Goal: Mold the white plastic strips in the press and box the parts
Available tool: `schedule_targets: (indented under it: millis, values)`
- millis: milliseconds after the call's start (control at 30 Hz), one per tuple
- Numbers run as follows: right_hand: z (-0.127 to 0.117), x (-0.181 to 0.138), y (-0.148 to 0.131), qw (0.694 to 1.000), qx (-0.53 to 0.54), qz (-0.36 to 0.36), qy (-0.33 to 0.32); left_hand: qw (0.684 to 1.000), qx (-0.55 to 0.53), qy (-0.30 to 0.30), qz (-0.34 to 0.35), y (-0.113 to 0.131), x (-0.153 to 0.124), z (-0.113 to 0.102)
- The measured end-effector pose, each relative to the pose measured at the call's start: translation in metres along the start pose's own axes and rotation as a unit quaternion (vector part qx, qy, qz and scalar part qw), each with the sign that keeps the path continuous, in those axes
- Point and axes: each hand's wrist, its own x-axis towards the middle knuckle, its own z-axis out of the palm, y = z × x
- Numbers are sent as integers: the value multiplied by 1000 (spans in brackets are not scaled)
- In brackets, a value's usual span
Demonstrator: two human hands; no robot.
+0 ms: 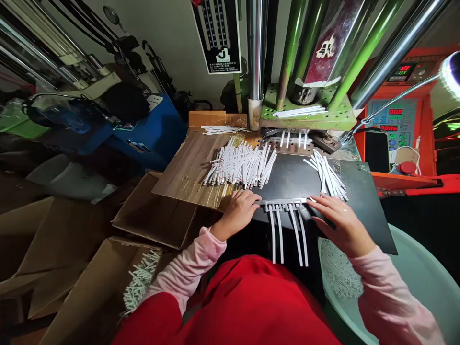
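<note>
At the front edge of the black board lies a narrow metal bar with small slots. Several white strips hang from it toward me. My left hand pinches the bar's left end between thumb and fingers. At the other end, my right hand has its fingers stretched out, the fingertips touching the bar and the thumb apart below. Just beyond that hand is a small loose bunch of white strips. A larger heap of strips lies past my left hand.
Behind the black board stands a press with a green plate; strips lie on it and stick out beneath. An orange control panel and a phone are right. Below sit a pale green tub and cardboard boxes.
</note>
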Motion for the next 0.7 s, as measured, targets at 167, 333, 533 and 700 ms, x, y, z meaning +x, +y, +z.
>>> schedule_targets:
  millis: [167, 333, 533, 700]
  values:
    - [26, 26, -9, 1000, 4, 1, 6, 995, -62, -58, 55, -16, 14, -12]
    - [36, 33, -27, 998, 53, 3, -28, 976, -160, -123, 81, -14, 27, -27]
    - [50, 35, -29, 999, 35, 10, -33, 960, -231, -107, 118, 31, 61, -17]
    - [55, 33, -28, 1000, 16, -1, 3, 969, -91, -86, 215, 50, 73, 5]
